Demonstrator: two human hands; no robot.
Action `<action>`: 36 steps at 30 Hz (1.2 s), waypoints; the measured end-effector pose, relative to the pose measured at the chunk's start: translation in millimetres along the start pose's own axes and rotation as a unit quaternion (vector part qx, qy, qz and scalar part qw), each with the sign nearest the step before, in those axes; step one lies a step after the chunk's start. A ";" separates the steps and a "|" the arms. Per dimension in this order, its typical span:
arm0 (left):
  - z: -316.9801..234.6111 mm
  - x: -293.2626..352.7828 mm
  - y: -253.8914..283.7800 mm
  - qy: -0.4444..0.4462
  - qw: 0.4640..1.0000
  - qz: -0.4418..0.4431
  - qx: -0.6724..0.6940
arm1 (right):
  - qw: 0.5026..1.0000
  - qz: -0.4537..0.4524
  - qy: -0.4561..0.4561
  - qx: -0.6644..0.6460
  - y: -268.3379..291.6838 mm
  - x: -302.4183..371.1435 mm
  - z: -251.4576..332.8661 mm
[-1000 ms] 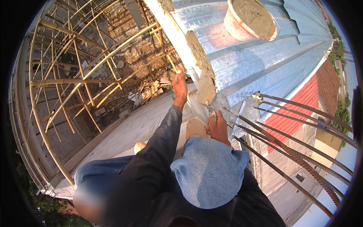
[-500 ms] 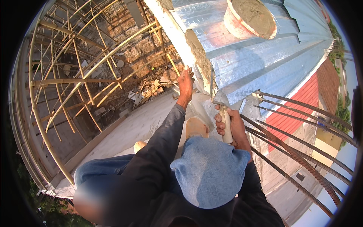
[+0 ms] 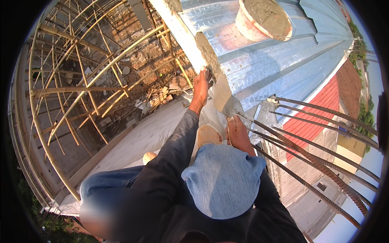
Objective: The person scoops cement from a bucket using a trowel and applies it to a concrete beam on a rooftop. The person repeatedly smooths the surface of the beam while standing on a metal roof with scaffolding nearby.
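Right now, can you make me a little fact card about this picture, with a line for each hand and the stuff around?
Left hand: beside the mortar strip; can't tell if it grips anything
Right hand: closed around a trowel, its handle mostly hidden
Mortar strip: grey, along the wall top
Bucket: pinkish, with grey mortar inside
Under the bucket: blue metal sheets
Right side: ribbed steel bars
Left side: bamboo poles
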State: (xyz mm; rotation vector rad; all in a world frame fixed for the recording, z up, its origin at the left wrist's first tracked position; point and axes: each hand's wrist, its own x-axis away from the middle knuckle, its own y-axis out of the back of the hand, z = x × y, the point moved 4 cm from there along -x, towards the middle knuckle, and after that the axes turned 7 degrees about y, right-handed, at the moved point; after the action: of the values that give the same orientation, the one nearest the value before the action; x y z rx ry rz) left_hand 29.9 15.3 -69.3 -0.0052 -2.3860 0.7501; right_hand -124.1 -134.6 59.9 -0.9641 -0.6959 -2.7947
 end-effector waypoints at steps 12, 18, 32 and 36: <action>-22.3 -7.4 27.4 -0.152 0.957 -0.183 -0.165 | 0.975 0.036 -0.019 -0.216 -9.8 -6.1 18.1; -78.2 -25.5 -27.2 -0.180 0.932 -0.140 -0.282 | 0.984 0.059 -0.049 -0.163 6.5 12.8 16.7; -74.4 -72.4 -22.6 -0.090 0.957 -0.149 -0.233 | 0.973 0.027 -0.037 -0.224 1.3 -5.1 18.1; -69.8 -60.9 -39.0 -0.090 0.946 -0.180 -0.254 | 0.979 0.052 -0.032 -0.196 -8.3 -0.7 15.4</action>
State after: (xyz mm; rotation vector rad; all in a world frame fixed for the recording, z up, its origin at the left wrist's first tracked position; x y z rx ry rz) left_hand 125.4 7.5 -39.1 0.2872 -2.5858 -0.0469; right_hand -116.9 -120.2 67.0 -1.1171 -0.0909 -2.8721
